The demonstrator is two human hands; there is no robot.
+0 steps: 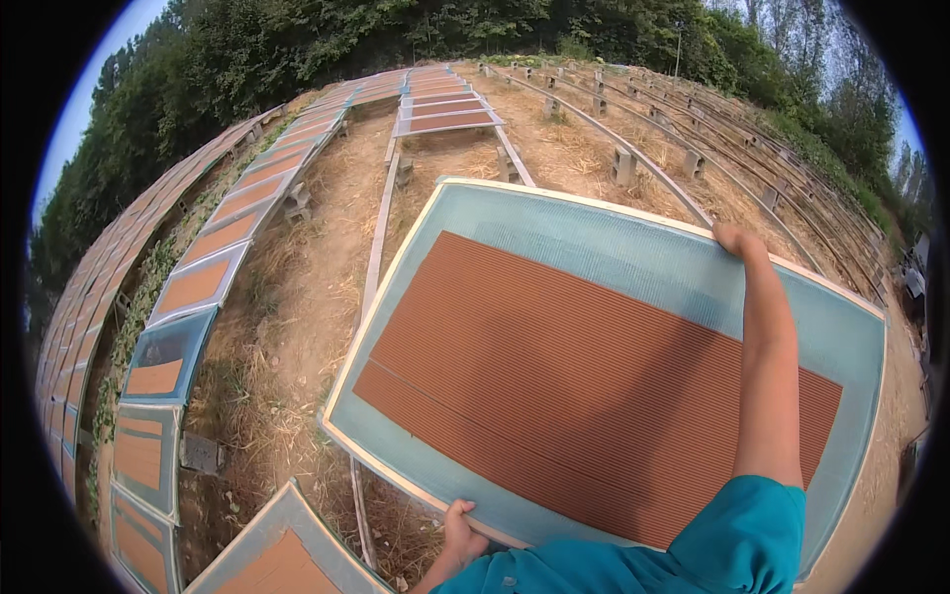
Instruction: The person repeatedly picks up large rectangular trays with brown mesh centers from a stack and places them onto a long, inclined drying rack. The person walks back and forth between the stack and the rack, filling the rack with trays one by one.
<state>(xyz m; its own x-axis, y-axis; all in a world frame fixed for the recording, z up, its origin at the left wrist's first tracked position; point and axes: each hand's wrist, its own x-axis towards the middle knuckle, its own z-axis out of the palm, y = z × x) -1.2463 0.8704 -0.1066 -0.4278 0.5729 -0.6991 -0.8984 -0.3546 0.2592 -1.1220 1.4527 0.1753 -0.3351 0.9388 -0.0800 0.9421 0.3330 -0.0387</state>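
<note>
I hold a large wooden-framed mesh screen (792, 297) tilted in front of me. Its netting is blue-green, and brown, finely ridged sheets (554, 366) lie on it, with a thin seam line near their lower left edge. My left hand (462, 533) is closed on the near edge of the frame, thumb on top. Across the screen reaches my right arm, and my right hand (740, 240) is closed over the far edge. Its fingertips are hidden behind the frame. Shadow falls across the brown sheets.
Long rails (381, 223) on concrete blocks (623, 166) run away over straw-strewn ground. Rows of similar screens (223, 235) with brown sheets rest at left; more screens (445, 114) lie ahead. Another framed screen (287, 520) is close at lower left. Bare rails (633, 139) stretch to the right.
</note>
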